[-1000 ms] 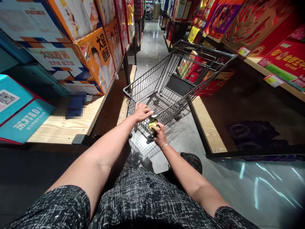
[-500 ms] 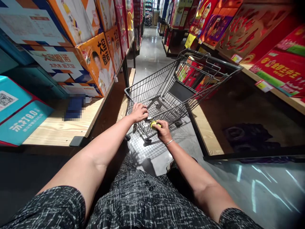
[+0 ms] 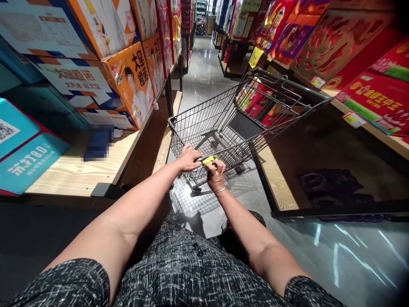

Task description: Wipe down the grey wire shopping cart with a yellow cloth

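A dark wire shopping cart (image 3: 223, 115) stands in the aisle ahead of me, tilted, its basket holding nothing. My left hand (image 3: 188, 158) is wrapped over the cart's handle bar at its left end. My right hand (image 3: 216, 175) grips the same bar further right, its fingers closed around a small yellow object (image 3: 209, 160) pressed against the handle. A thin bracelet sits on my right wrist.
Wooden shelves line both sides: orange and white boxes (image 3: 134, 81) and teal boxes (image 3: 25, 149) on the left, red gift boxes (image 3: 377, 89) on the right. A low wooden platform (image 3: 281, 175) edges the right side. The glossy grey floor (image 3: 204, 72) runs ahead down the aisle.
The cart has swung so that its front points further right and sits a little farther up the aisle. Both hands stayed on the handle; the yellow object now shows more clearly.
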The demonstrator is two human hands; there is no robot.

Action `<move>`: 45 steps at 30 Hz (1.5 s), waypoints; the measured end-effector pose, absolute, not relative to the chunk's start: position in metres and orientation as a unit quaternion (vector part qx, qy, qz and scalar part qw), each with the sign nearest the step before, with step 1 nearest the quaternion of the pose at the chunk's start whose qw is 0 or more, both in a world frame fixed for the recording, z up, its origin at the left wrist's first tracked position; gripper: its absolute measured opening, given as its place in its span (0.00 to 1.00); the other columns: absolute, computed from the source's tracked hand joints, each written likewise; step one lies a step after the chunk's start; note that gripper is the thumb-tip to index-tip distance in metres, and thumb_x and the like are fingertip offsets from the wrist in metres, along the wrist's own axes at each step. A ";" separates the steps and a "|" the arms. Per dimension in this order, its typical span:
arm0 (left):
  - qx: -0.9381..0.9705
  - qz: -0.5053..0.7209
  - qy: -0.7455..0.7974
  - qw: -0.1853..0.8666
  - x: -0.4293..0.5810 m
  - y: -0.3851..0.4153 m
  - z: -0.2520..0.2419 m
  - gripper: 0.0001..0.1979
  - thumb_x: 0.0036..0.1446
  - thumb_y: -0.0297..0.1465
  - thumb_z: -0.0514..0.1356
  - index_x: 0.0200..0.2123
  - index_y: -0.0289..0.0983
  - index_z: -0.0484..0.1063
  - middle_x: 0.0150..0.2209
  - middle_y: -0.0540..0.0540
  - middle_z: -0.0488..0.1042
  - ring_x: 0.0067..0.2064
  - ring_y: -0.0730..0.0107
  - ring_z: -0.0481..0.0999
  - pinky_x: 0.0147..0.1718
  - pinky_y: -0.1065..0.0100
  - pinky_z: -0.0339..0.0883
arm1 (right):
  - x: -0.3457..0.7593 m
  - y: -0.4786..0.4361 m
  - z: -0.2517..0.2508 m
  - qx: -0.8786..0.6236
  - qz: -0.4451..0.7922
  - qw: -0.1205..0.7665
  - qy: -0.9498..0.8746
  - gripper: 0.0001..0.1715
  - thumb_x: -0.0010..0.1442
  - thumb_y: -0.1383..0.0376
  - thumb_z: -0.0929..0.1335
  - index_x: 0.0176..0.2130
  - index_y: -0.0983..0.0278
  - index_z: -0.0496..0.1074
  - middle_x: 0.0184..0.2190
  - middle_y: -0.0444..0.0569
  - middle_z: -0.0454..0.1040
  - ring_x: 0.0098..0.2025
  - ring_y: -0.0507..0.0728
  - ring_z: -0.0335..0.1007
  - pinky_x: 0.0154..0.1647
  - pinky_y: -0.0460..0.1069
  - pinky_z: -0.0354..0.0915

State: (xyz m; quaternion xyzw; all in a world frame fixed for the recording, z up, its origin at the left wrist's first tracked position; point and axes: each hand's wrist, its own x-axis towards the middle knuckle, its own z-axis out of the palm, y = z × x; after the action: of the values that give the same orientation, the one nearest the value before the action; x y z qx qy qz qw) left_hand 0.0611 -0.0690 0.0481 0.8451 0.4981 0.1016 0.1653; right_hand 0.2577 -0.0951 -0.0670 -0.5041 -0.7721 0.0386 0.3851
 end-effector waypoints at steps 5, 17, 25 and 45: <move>0.851 0.135 0.486 0.147 0.053 -0.067 0.039 0.19 0.52 0.34 0.65 0.49 0.44 0.79 0.44 0.48 0.79 0.56 0.54 0.71 0.71 0.45 0.38 | 0.271 -0.098 -0.069 -0.471 0.098 0.289 -0.828 0.25 0.58 0.75 0.65 0.45 0.50 0.80 0.50 0.51 0.68 0.53 0.63 0.60 0.58 0.62 0.68; 0.843 0.199 0.479 0.144 0.036 -0.067 0.027 0.10 0.59 0.40 0.66 0.39 0.41 0.80 0.36 0.48 0.77 0.50 0.59 0.73 0.70 0.41 0.40 | 0.273 -0.062 0.030 -0.463 -0.100 0.262 -0.841 0.25 0.61 0.73 0.65 0.52 0.53 0.78 0.57 0.50 0.70 0.57 0.64 0.55 0.56 0.59 0.63; 0.838 0.219 0.484 0.125 0.008 -0.072 0.021 0.09 0.60 0.38 0.65 0.39 0.40 0.79 0.45 0.45 0.78 0.58 0.54 0.69 0.70 0.40 0.42 | 0.379 0.019 0.077 -0.636 -0.108 0.172 -0.745 0.30 0.55 0.75 0.64 0.53 0.58 0.78 0.58 0.53 0.69 0.49 0.63 0.58 0.48 0.55 0.62; 0.776 0.140 0.611 0.065 0.003 -0.096 0.037 0.16 0.65 0.45 0.60 0.38 0.37 0.74 0.48 0.39 0.74 0.57 0.50 0.67 0.57 0.50 0.64 | 0.245 -0.056 0.079 -0.492 -0.044 0.120 -0.861 0.31 0.57 0.75 0.66 0.57 0.55 0.74 0.59 0.51 0.68 0.49 0.63 0.57 0.46 0.53 0.62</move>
State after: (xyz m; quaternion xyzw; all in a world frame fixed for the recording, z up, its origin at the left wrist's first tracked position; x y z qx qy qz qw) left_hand 0.0031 -0.0957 0.0367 0.7763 0.6111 0.1401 0.0654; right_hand 0.2446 -0.0558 0.0789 -0.4918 -0.8612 -0.0436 0.1204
